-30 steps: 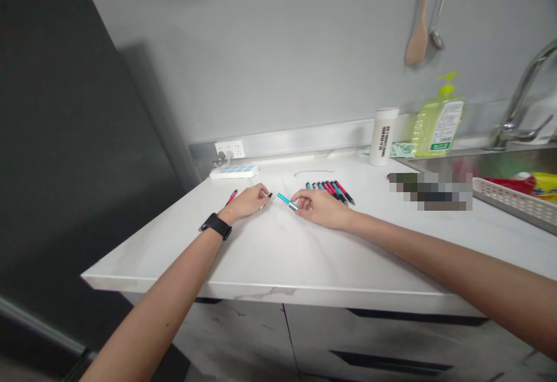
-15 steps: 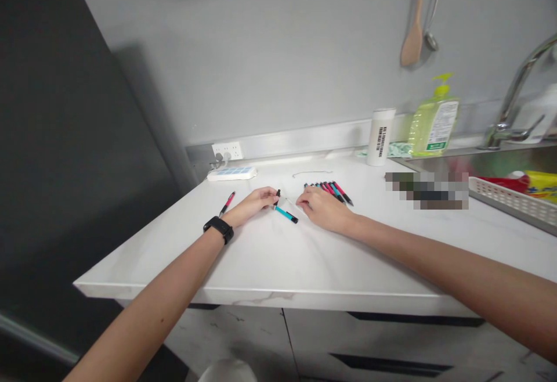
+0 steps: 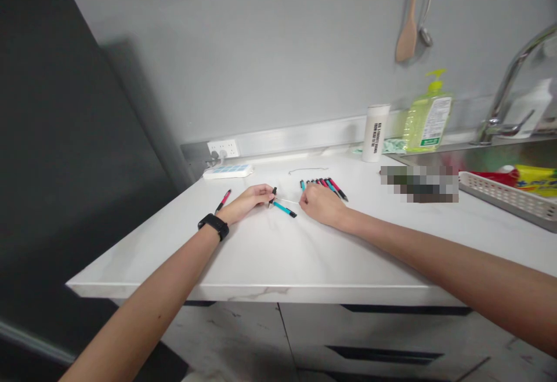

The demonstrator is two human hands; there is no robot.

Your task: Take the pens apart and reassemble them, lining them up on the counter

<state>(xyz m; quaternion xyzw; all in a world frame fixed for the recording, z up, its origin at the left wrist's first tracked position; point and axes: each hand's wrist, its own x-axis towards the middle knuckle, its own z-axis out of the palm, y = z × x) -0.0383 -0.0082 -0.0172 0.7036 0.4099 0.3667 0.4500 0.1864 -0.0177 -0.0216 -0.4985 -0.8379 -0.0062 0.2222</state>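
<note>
Mid-frame, the left hand [image 3: 255, 195] pinches a black piece [image 3: 274, 190], the right hand [image 3: 322, 204] a white rod [image 3: 288, 200] by its end, seemingly keeping its length clear.

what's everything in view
Pens: several, turquoise/pink, counter
Lone pen: one, pink, left
Pen barrel: one, turquoise, centre
Pen piece: one, black, in left hand
Thin rod: one, pale, by right hand
Wire: one, grey, counter
Tumbler, power strip: one each, white, counter
Cloth: one, greenish, counter
Blurred patch: one, mixed, counter
Sink, tap: one each, silver, right
Soap dispenser: one, lime, by sink
Basket, bottle: one each, white, by sink
Packaging: count unclear, red/yellow, sink
Spatula, ladle: one each, tan/silver, wall
Socket: one, white, wall
Drawers: several, pale, below
Panel: one, black, left
Watch: one, black, wrist
Hands: two, bare, centre
</note>
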